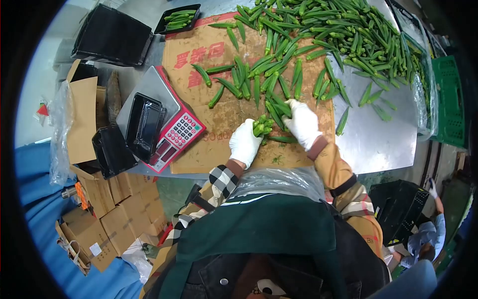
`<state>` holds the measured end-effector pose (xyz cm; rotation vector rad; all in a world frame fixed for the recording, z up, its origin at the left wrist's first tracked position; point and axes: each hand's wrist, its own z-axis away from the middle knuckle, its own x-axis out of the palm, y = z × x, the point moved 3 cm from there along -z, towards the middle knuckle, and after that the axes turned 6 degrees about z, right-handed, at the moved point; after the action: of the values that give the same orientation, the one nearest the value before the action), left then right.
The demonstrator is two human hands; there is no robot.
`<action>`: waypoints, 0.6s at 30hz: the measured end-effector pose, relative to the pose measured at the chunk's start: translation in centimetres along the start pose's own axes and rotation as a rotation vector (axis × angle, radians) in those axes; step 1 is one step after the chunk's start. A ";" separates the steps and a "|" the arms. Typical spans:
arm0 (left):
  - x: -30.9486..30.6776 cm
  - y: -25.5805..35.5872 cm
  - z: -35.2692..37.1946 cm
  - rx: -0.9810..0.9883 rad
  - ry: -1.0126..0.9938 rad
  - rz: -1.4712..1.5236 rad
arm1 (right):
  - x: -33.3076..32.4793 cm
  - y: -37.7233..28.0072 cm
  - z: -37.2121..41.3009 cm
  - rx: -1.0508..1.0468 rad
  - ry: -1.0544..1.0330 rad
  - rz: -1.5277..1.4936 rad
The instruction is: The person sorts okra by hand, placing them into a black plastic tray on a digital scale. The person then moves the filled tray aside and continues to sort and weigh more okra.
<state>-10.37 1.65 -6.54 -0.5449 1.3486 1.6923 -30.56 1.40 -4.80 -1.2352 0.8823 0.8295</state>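
Note:
My left hand (245, 143), in a white glove, is closed around a small bunch of okra (262, 125), stem ends showing. Close by on the right, my right hand (302, 123), gloved too, has its fingers curled at some okra pods (275, 110) lying on the cardboard; whether it grips one is partly hidden. Loose okra (244, 74) is scattered over the flattened cardboard sheet (214, 154). A large okra heap (348, 30) covers the far right. To the left, an empty black plastic tray (144, 122) rests on the red-edged digital scale (183, 130).
A tray filled with okra (179, 19) sits at the far left, beside a stack of black trays (113, 35). Cardboard boxes (122, 219) stand lower left. A green crate (449, 102) is at right. Another person (427, 236) is at lower right near a black crate (398, 204).

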 end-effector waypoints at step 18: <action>-7.5 1.6 3.5 -0.251 -0.716 1.850 | 0.5 -3.4 4.8 0.412 -0.702 -1.809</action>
<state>-7.24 2.22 1.28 1.6146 0.9058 2.9081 -26.81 5.71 -3.28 -0.7876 -0.6989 -0.4265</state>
